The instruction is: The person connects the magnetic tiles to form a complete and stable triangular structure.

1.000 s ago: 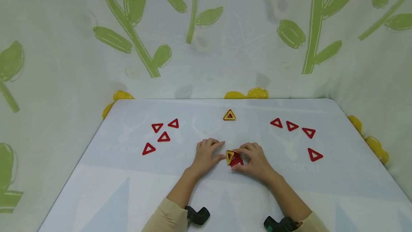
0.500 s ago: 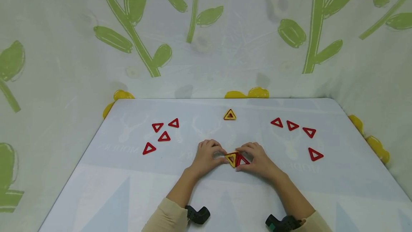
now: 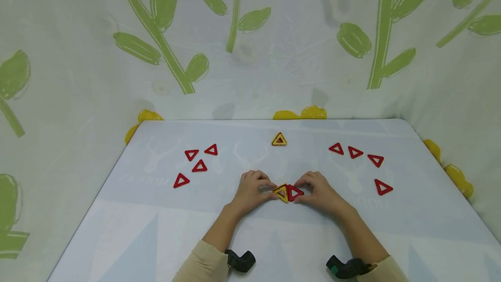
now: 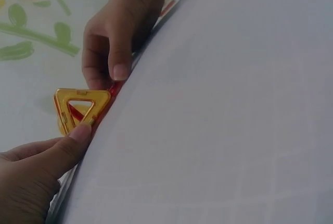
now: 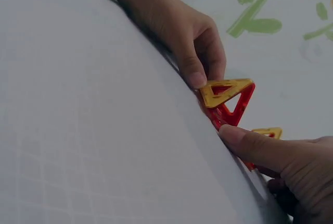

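Between both hands sits a small pyramid of triangular magnetic tiles, with a yellow tile [image 3: 281, 193] facing up and red faces [image 5: 241, 109] beneath it. My left hand [image 3: 252, 189] pinches the pyramid from its left side, the thumb [image 4: 79, 132] at the lower corner of the yellow face. A red triangular magnetic tile [image 3: 302, 193] lies low over the table against the pyramid's right side, pointing right. My right hand [image 3: 322, 194] pinches this red tile between thumb and fingers. In the right wrist view, the right hand covers much of it.
A yellow-and-red tile piece [image 3: 279, 141] stands at the table's back middle. Several red triangular tiles [image 3: 199, 169] lie at the left, and several more red tiles [image 3: 383, 190] at the right. The white table [image 3: 250, 247] ends at a flower-patterned cloth [image 3: 289, 73].
My left hand, earlier spread beside the pyramid, now pinches it. The pyramid has turned, its yellow face now wider in view. My right hand has shifted right with the red tile.
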`<action>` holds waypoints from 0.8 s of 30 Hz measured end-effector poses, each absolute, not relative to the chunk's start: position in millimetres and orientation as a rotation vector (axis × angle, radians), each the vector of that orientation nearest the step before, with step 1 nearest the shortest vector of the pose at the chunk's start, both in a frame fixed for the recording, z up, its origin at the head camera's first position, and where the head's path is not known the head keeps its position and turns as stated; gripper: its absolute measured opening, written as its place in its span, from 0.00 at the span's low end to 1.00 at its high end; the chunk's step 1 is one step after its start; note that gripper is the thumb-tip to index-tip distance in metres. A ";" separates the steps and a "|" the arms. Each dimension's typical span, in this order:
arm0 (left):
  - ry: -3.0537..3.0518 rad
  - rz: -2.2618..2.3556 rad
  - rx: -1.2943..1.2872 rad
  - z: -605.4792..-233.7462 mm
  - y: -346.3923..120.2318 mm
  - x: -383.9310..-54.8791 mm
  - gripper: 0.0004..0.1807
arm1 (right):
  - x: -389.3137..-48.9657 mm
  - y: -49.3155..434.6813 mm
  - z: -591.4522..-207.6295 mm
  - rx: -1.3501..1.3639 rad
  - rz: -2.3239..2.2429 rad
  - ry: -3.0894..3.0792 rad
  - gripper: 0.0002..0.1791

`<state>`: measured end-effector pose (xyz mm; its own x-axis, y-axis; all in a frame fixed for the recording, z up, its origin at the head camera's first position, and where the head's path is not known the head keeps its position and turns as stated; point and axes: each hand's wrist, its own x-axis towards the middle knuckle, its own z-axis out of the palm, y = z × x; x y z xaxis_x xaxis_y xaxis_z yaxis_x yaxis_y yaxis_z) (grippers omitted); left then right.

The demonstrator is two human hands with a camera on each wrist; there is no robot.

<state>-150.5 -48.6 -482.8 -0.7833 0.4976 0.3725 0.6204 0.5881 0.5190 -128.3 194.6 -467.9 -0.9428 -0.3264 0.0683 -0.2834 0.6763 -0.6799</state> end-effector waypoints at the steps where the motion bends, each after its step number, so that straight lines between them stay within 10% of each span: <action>1: -2.622 -0.961 -0.943 -481.9 -48.6 -150.3 0.15 | -129.2 195.5 -467.9 -0.491 -1.140 2.809 0.18; 24: -2.594 -0.968 -0.946 -484.5 -50.5 -151.3 0.15 | -130.5 196.8 -486.2 -0.870 -1.377 2.991 0.17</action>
<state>-151.3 -50.5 -484.5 -0.7703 0.4957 0.4012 0.6374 0.5773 0.5104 -130.5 196.8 -486.2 -0.8370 -0.3355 0.4324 -0.5466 0.5505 -0.6310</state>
